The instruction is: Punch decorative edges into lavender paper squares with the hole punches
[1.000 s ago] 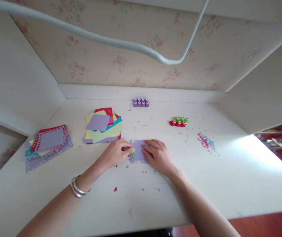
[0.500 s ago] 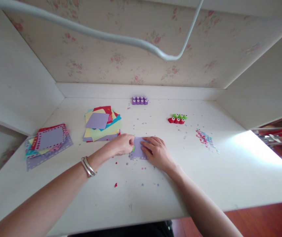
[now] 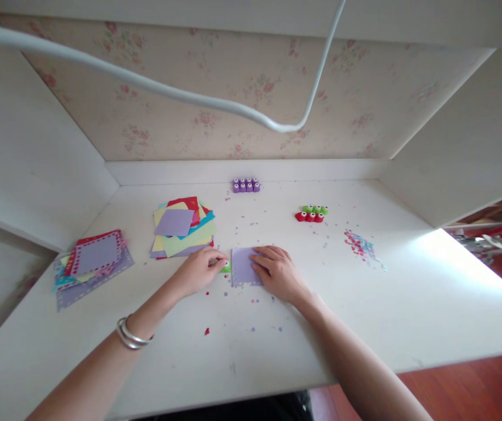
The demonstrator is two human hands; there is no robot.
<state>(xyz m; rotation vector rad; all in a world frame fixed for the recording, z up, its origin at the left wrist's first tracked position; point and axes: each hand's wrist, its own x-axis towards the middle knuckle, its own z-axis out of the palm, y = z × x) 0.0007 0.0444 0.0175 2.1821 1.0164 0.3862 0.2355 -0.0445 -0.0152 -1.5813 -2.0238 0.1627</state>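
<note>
A small green craft punch (image 3: pixel 226 268) with a white button is pinched by the fingers of my left hand (image 3: pixel 200 270). It rests on the table just left of a lilac paper square (image 3: pixel 241 264), with a narrow gap between them. Small notches run along the paper's lower edge. My right hand (image 3: pixel 279 270) lies over the right part of that paper, fingers stretched out flat on it, hiding its right side. Tiny punched bits of lilac and red paper (image 3: pixel 207 331) are scattered around and below the square.
Coloured paper sheets (image 3: pixel 174 223) are piled behind my left hand. Farther left is a stack of edge-punched papers (image 3: pixel 97 255). Purple punches (image 3: pixel 246 186) stand at the back, red and green punches (image 3: pixel 310 217) at right. A confetti heap (image 3: pixel 360 244) lies beyond them.
My left hand has drawn the green punch leftward, off the paper's left edge. My right hand stays on the paper. The camera view has tilted up slightly.
</note>
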